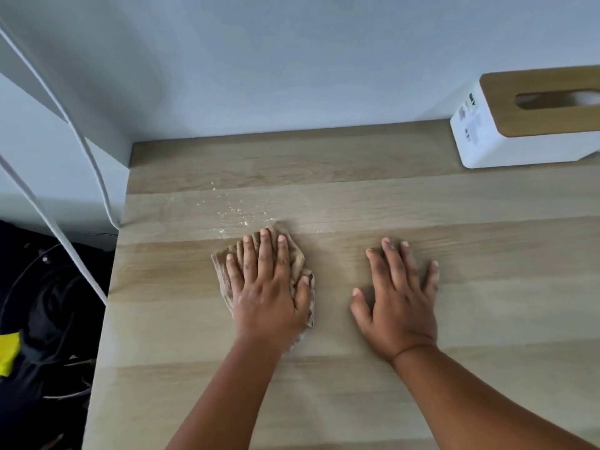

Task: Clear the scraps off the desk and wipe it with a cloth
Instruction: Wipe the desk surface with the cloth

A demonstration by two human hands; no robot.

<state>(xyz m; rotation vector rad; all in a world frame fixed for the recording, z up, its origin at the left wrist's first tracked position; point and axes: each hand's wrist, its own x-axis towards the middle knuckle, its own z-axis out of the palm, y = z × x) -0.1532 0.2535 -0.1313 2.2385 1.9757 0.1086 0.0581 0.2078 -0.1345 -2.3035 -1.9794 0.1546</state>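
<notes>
the desk [357, 401] lay nearest, pale wood, with both forearms reaching over it. off its left edge stood a dark bin [48, 319] with something yellow [9, 352] in it, and two white cables [78, 131] ran down the wall. the left hand [269, 300] lay flat with fingers spread, pressing a crumpled tan cloth [292, 251] to the desk, not closed around it. small pale scraps [237, 211] were scattered just beyond the cloth. the right hand [399, 306] rested open, palm down on bare wood, holding nothing. a white tissue box [506, 144] with a wooden lid stood far right by the wall, well apart.
</notes>
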